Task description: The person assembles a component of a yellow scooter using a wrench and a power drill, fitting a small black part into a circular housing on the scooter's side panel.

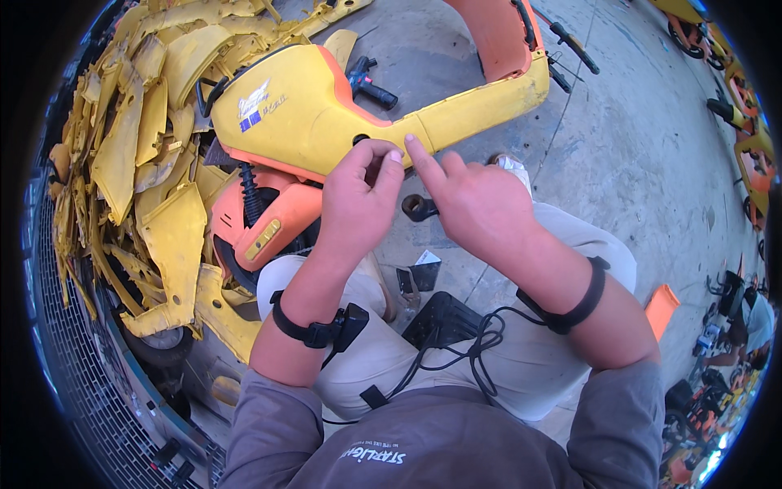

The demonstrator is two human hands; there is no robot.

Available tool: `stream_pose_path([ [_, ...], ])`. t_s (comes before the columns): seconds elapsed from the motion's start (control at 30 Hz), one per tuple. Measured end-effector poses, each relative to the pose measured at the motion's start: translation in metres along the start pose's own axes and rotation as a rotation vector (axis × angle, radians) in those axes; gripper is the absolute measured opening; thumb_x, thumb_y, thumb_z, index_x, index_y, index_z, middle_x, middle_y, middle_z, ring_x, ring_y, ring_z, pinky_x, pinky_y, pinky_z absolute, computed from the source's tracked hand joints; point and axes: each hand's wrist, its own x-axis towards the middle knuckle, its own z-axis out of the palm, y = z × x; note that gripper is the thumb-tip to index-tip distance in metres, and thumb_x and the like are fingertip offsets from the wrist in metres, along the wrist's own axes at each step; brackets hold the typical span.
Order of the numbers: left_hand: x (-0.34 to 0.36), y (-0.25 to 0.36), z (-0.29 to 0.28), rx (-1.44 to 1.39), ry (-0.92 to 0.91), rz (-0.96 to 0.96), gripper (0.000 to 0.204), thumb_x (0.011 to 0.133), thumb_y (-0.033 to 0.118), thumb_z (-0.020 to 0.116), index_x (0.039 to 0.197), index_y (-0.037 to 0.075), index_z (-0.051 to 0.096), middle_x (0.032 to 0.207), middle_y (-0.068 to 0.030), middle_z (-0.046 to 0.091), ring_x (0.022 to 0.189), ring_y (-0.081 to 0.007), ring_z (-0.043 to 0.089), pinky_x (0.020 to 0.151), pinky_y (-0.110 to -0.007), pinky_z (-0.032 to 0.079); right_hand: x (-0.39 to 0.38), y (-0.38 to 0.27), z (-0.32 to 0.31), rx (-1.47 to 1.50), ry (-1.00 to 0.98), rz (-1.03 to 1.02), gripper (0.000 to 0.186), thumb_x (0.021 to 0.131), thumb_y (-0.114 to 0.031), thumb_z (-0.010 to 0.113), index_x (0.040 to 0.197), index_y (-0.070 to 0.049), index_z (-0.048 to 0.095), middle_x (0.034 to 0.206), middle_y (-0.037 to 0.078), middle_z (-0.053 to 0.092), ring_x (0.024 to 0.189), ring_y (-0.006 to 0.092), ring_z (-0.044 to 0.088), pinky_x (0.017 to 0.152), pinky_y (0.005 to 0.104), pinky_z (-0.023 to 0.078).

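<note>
A yellow and orange scooter (301,106) stands in front of me, its long yellow side panel reaching right. At the panel's lower edge, just by a dark round hole, is my left hand (362,196); its thumb and forefinger are pinched together, and anything between them is too small to make out. Close to its right, my right hand (485,196) has the forefinger stretched onto the yellow panel. The other fingers are partly curled, the thumb is hidden, and no object shows in this hand. Below it is a black part with a round hole (418,207).
A heap of yellow body panels (163,147) rises at the left. A cordless power tool (372,87) lies on the concrete beyond the scooter. An orange piece (661,310) lies at the right, with more scooters (751,163) along the far right. A black cable (481,350) hangs over my lap.
</note>
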Motion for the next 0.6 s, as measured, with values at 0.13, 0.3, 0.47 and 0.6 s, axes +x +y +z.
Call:
stream_pose_path([
  [0.13, 0.008, -0.006, -0.003, -0.066, -0.004, -0.024, 0.02, 0.102, 0.014, 0.048, 0.11, 0.0, 0.059, 0.091, -0.0045, 0.062, 0.08, -0.009, 0.058, 0.072, -0.024, 0.049, 0.009, 0.009, -0.007, 0.001, 0.108, 0.103, 0.072, 0.073, -0.007, 0.063, 0.142, -0.013, 0.047, 0.1, 0.009, 0.06, 0.074, 0.0216, 0.064, 0.057, 0.0346, 0.051],
  [0.3, 0.016, -0.01, 0.003, -0.076, 0.105, -0.002, 0.032, 0.104, 0.021, 0.042, 0.128, 0.0, 0.048, 0.1, -0.0073, 0.061, 0.085, -0.0113, 0.058, 0.076, -0.026, 0.049, 0.022, 0.019, -0.01, 0.104, 0.461, 0.059, 0.057, 0.08, -0.013, 0.06, 0.136, -0.009, 0.051, 0.121, 0.01, 0.059, 0.083, 0.0216, 0.063, 0.067, 0.036, 0.053],
  [0.47, 0.023, -0.003, 0.015, -0.366, 0.051, 0.088, 0.057, 0.104, 0.03, 0.039, 0.149, -0.001, 0.023, 0.144, -0.0205, 0.039, 0.13, -0.0297, 0.044, 0.105, -0.04, 0.039, 0.033, 0.004, -0.024, -0.02, 0.758, 0.08, 0.053, 0.085, -0.021, 0.058, 0.136, -0.036, 0.055, 0.153, 0.0, 0.04, 0.143, 0.0234, 0.031, 0.117, 0.0418, 0.009],
  [0.6, 0.022, 0.005, 0.028, -0.175, 0.032, 0.238, 0.061, 0.103, 0.033, 0.041, 0.15, -0.001, 0.02, 0.147, -0.0221, 0.033, 0.133, -0.0331, 0.038, 0.108, -0.043, 0.032, 0.045, -0.007, -0.022, 0.009, 0.855, 0.097, 0.054, 0.084, -0.025, 0.059, 0.136, -0.039, 0.055, 0.154, -0.001, 0.038, 0.144, 0.025, 0.029, 0.118, 0.0456, 0.005],
])
